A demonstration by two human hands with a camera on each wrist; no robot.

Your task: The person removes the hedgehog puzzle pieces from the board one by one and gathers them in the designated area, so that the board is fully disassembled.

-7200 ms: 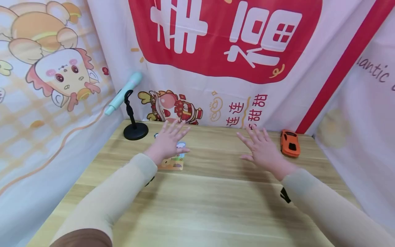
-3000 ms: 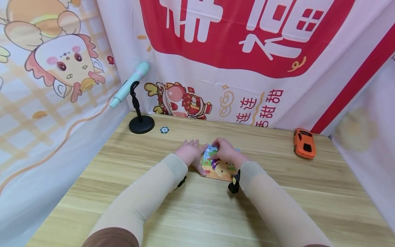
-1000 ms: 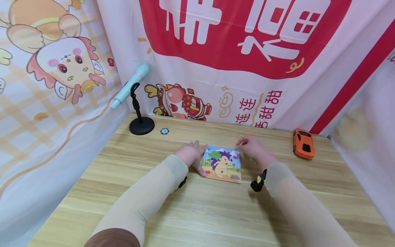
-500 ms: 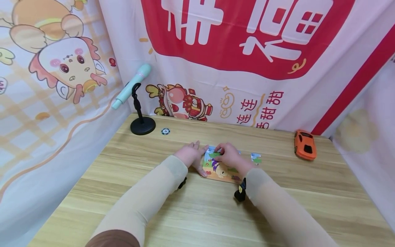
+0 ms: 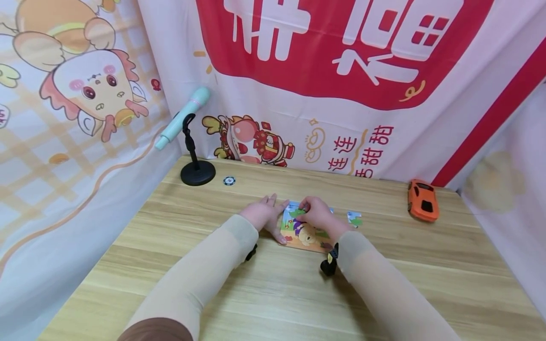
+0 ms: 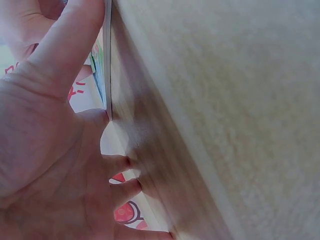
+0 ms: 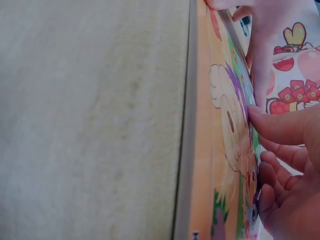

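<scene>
A square jigsaw puzzle point(image 5: 298, 242) with a purple-haired hedgehog picture lies flat on the wooden table. My left hand point(image 5: 265, 217) holds steady at its left edge; in the left wrist view the thumb lies against the board's rim, with the other fingers spread to the table. Bent over the upper part of the picture, my right hand point(image 5: 319, 215) pinches at a puzzle piece by the green leaf, mostly hidden under the fingers. The right wrist view has the thumb point(image 7: 280, 127) on the purple part. One loose blue-and-green puzzle piece point(image 5: 354, 219) lies right of the board.
An orange toy car point(image 5: 423, 201) sits at the back right. At the back left stand a black stand point(image 5: 198, 174) with a mint microphone point(image 5: 182, 118) and a small poker chip point(image 5: 229, 181). Printed cloth walls point(image 5: 273, 113) enclose the table's back and sides.
My hands came in from hovering apart to the puzzle, which is now farther right. The right hand set a piece down on the right, then returned to the board. The left hand stayed at the edge.
</scene>
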